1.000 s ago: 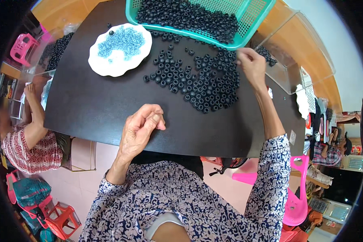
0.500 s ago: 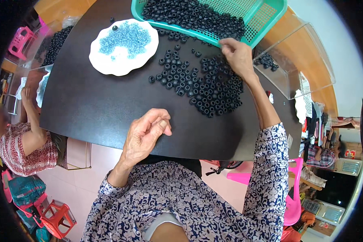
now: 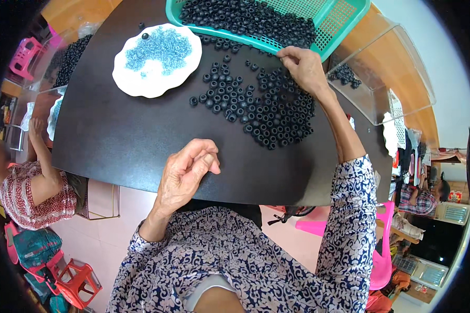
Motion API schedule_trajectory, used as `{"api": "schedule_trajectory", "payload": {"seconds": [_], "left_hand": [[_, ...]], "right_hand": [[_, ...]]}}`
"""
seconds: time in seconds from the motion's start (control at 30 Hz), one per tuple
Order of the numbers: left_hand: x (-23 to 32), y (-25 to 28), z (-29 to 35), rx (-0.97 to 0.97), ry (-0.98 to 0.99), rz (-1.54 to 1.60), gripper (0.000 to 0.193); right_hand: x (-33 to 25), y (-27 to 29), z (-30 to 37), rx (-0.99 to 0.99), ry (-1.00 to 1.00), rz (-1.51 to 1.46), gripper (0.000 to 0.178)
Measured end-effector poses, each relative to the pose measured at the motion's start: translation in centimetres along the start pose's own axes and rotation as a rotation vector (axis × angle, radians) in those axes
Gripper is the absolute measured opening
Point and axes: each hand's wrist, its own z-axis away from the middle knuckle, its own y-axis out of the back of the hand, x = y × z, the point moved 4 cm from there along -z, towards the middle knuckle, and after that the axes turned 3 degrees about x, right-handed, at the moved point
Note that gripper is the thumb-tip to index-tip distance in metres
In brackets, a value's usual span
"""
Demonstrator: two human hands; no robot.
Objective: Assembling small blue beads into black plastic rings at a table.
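My left hand (image 3: 188, 169) hovers over the near side of the dark table (image 3: 120, 135), its fingers curled and the thumb against them; anything inside the grip is hidden. At the front rim of the green plastic basket (image 3: 235, 35), my right hand (image 3: 307, 72) has its fingers and thumb drawn together, and I cannot make out what they pinch. Below that hand spreads a pile of black round beads (image 3: 277, 115) with holes. More black beads (image 3: 245, 18) fill part of the basket. To the left, a white scalloped plate (image 3: 154, 83) carries small clear-blue beads (image 3: 164, 49) and one black bead (image 3: 145, 36).
A clear plastic box (image 3: 389, 78) stands right of the basket, with some black beads (image 3: 344, 75) beside or inside it. Another person (image 3: 36, 190) sits at the far left. Pink and red stools (image 3: 78, 281) stand on the floor around the table.
My right hand has shifted very slightly left along the basket's front rim, fingers still together. The left hand keeps its curled pose. The whole view has slid a little.
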Motion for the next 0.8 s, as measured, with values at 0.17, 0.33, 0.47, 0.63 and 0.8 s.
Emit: {"api": "schedule_trajectory", "payload": {"seconds": [0.17,0.33,0.47,0.63,0.8], "left_hand": [[0.2,-0.1,-0.1,-0.005,-0.017,0.009,0.02],[0.2,-0.1,-0.1,0.001,-0.017,-0.012,0.021],[0.4,-0.2,-0.3,-0.004,-0.028,-0.016,0.021],[0.4,0.0,-0.2,0.045,-0.027,0.015,0.021],[0.3,0.9,-1.2,0.13,0.014,0.149,0.02]], "right_hand": [[0.7,-0.3,0.3,-0.021,0.077,0.052,0.019],[-0.1,-0.2,1.1,-0.181,0.056,0.097,0.023],[0.5,-0.1,1.7,-0.129,0.078,0.08,0.026],[-3.7,0.4,3.1,-0.007,0.058,-0.13,0.025],[-11.3,-0.4,6.2,0.008,0.173,-0.416,0.024]]}}
